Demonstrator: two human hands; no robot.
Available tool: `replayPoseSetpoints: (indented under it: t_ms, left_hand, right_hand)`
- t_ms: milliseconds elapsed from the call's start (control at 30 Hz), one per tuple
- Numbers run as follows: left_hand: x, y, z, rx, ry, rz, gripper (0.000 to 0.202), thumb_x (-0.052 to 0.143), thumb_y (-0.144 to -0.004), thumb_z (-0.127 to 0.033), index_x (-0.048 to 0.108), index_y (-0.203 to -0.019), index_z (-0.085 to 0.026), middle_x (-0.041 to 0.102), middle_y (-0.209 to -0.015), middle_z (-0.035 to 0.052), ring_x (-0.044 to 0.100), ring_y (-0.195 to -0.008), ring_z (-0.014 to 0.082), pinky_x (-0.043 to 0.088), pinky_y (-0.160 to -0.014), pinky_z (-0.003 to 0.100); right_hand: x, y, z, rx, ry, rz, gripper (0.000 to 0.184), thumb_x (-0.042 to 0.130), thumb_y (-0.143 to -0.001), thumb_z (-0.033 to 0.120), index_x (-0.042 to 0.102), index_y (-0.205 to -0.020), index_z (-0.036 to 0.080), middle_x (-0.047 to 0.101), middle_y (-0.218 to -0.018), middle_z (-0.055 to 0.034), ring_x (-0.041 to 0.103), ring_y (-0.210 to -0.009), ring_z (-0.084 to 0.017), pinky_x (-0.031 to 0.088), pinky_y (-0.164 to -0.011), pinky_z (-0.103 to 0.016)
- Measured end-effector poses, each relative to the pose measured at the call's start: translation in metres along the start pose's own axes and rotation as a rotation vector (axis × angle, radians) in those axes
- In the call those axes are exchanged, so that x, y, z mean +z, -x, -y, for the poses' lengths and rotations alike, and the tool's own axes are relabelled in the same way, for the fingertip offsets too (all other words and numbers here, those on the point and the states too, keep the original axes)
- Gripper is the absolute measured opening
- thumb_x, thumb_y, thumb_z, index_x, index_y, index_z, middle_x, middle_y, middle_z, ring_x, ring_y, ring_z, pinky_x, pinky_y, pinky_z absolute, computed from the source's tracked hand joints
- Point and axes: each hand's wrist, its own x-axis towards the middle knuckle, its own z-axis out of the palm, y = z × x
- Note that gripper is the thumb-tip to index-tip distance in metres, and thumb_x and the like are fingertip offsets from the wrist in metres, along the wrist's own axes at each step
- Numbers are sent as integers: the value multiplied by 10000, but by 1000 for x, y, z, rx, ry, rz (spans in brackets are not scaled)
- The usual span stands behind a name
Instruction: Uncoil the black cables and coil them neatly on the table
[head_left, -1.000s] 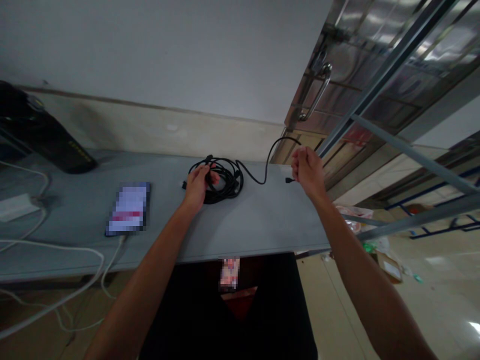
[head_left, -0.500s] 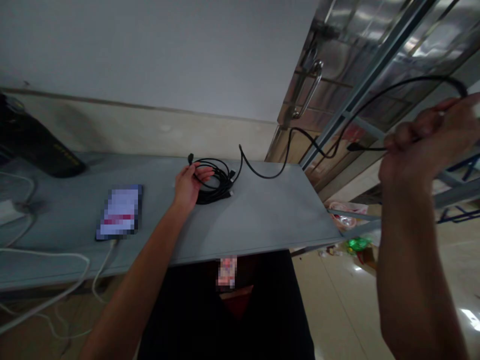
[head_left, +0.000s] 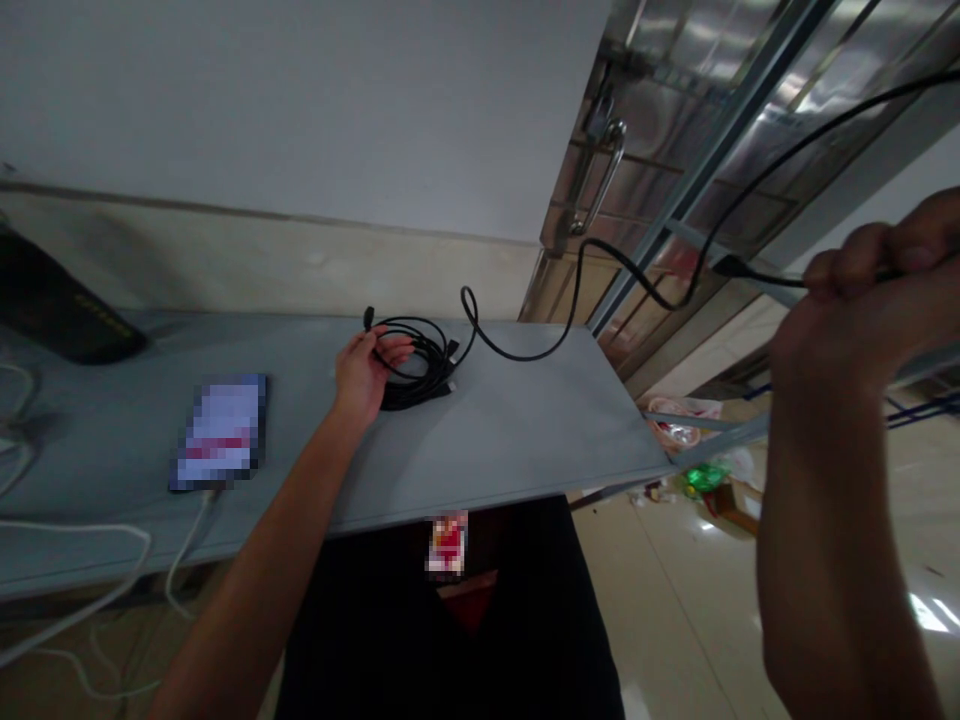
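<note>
A coil of black cable (head_left: 421, 395) lies on the grey table (head_left: 517, 430), with several plug ends showing at its right side. My left hand (head_left: 364, 372) rests at the coil's left edge, thumb and fingers closed around a few strands; one small black plug (head_left: 368, 318) pokes up above the thumb. From the coil a loose length of cable (head_left: 525, 357) runs right in bends and rises off the table. Up at the right edge my right hand (head_left: 874, 270) grips that cable, and a black connector (head_left: 731, 266) sticks out leftward from the fist. Part of this hand is cut off by the frame.
Left of the coil lies a phone (head_left: 221, 430) with a white cable (head_left: 196, 530) plugged in. A dark bottle (head_left: 64, 310) stands at the far left. A metal frame post (head_left: 712, 150) rises beyond the table's right end, before a metal door (head_left: 645, 130). Litter lies on the floor.
My right hand has moved further right, drawing the cable out wider and higher. My left hand keeps its hold on the coil, and the view has shifted slightly.
</note>
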Motion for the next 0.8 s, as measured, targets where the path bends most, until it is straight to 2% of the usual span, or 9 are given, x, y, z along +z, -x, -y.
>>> replayPoseSetpoints:
  t_ms: [67, 100, 200, 333, 433, 533, 600, 700, 800]
  left_hand:
    - [0, 0, 1, 6, -2, 13, 125, 642, -1079, -230, 742, -1054, -158, 864, -894, 116, 833, -779, 203, 636, -757, 288]
    - [-1, 0, 1, 7, 1, 21, 129, 628, -1082, -224, 738, -1063, -158, 866, -895, 117, 834, -780, 201, 637, -760, 289]
    - [-2, -1, 3, 7, 6, 31, 160, 581, -1094, -209, 733, -1081, -159, 872, -910, 123, 837, -792, 199, 638, -765, 291]
    - [-5, -3, 5, 6, -1, 42, 162, 590, -1095, -210, 745, -1089, -164, 877, -946, 123, 849, -851, 225, 660, -820, 333]
    - [-7, -5, 7, 8, -5, 49, 121, 660, -1073, -256, 743, -1087, -169, 877, -969, 131, 858, -902, 256, 676, -864, 370]
    - [-9, -6, 8, 5, -13, 50, 153, 693, -1057, -311, 738, -1099, -171, 874, -980, 134, 865, -964, 285, 686, -900, 404]
    - [-10, -7, 8, -6, -16, 54, 186, 668, -1073, -336, 732, -1110, -166, 872, -984, 138, 866, -1007, 295, 684, -932, 423]
    - [-11, -9, 8, -25, -20, 60, 227, 621, -1102, -360, 724, -1098, -159, 868, -965, 133, 861, -1023, 293, 676, -968, 441]
    - [-11, -10, 8, -15, -31, 48, 221, 608, -1097, -344, 732, -1038, -171, 862, -929, 99, 850, -1021, 271, 671, -989, 424]
  right_hand:
    - [4, 7, -10, -209, 15, 73, 503, 401, -1176, 309, 643, -736, 280, 366, -623, 81, 303, -448, -44, 223, -439, -260]
    - [7, 12, -17, -267, 27, 118, 483, 428, -1171, 295, 656, -746, 278, 336, -622, 83, 281, -450, -53, 219, -440, -266]
    - [22, 34, -42, -287, -9, 272, 424, 504, -1188, 373, 682, -817, 268, 287, -629, 88, 206, -457, -73, 210, -406, -235]
    - [45, 81, -71, -261, -49, 485, 344, 606, -1176, 465, 661, -900, 267, 308, -632, 91, 173, -457, -91, 170, -369, -232]
    - [58, 121, -88, -205, 22, 634, 318, 520, -1217, 453, 634, -971, 286, 357, -644, 81, 263, -465, -108, 210, -420, -248]
    - [61, 152, -113, -162, 158, 831, 305, 467, -1231, 509, 637, -1082, 303, 440, -667, 70, 420, -522, -134, 346, -520, -279]
    - [58, 166, -136, -167, 293, 1009, 377, 404, -1231, 582, 656, -1189, 305, 550, -724, 47, 534, -595, -155, 448, -605, -301]
    - [49, 184, -175, -214, 517, 1300, 501, 310, -1234, 614, 673, -1351, 290, 761, -1021, -42, 721, -859, -208, 571, -791, -347]
    - [41, 201, -210, -274, 673, 1490, 499, 334, -1240, 568, 672, -1468, 281, 775, -1349, -101, 749, -1175, -271, 598, -922, -376]
